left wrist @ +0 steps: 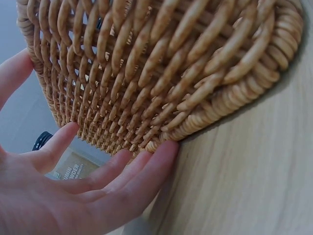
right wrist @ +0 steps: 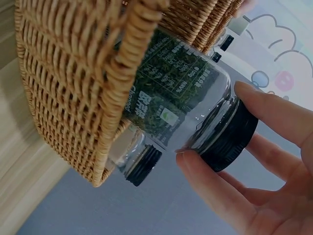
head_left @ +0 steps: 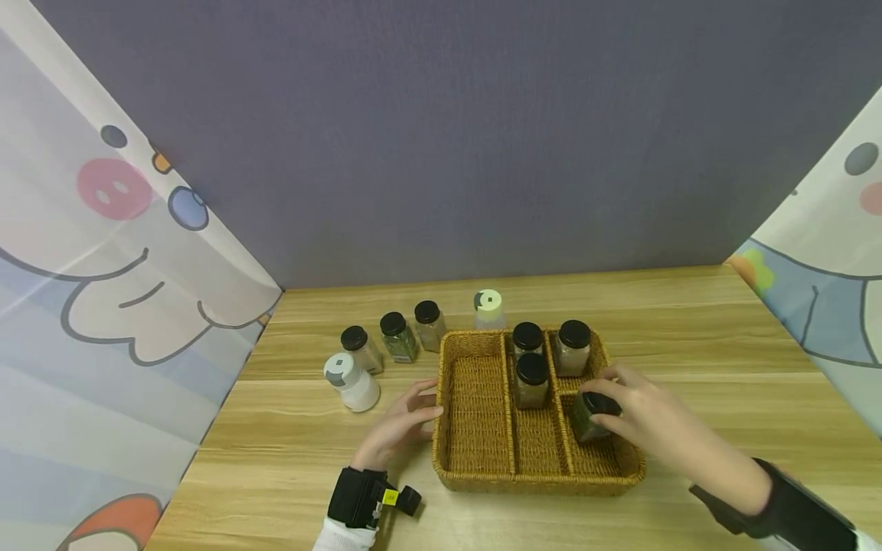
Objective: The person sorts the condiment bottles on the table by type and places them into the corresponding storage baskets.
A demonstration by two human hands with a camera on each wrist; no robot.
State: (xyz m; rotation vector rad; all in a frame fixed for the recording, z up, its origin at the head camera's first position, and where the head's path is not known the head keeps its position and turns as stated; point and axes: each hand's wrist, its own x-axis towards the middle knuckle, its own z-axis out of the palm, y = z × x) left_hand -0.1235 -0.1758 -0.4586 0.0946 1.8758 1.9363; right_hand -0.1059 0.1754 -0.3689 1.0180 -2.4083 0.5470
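Note:
A wicker basket [head_left: 475, 476] with dividers stands on the table. My right hand [head_left: 637, 409] pinches the black lid of a spice jar [head_left: 587, 425] in its front right compartment; the right wrist view shows dried green leaves inside this jar [right wrist: 171, 88], with thumb and fingers around the lid. Whether the jar touches the basket floor I cannot tell. With its fingers extended, my left hand [head_left: 394, 428] touches the basket's left outer side, as the left wrist view also shows. Two black-lidded jars [head_left: 531, 386] stand in the middle compartment and another jar [head_left: 573, 350] in the back right one.
Left of the basket stand a white-capped bottle [head_left: 357, 386] and several black-lidded spice jars [head_left: 400, 340]. Behind the basket is a bottle with a pale cap [head_left: 489, 306]. A grey panel [head_left: 482, 153] rises at the table's back edge, with printed cloths at both sides.

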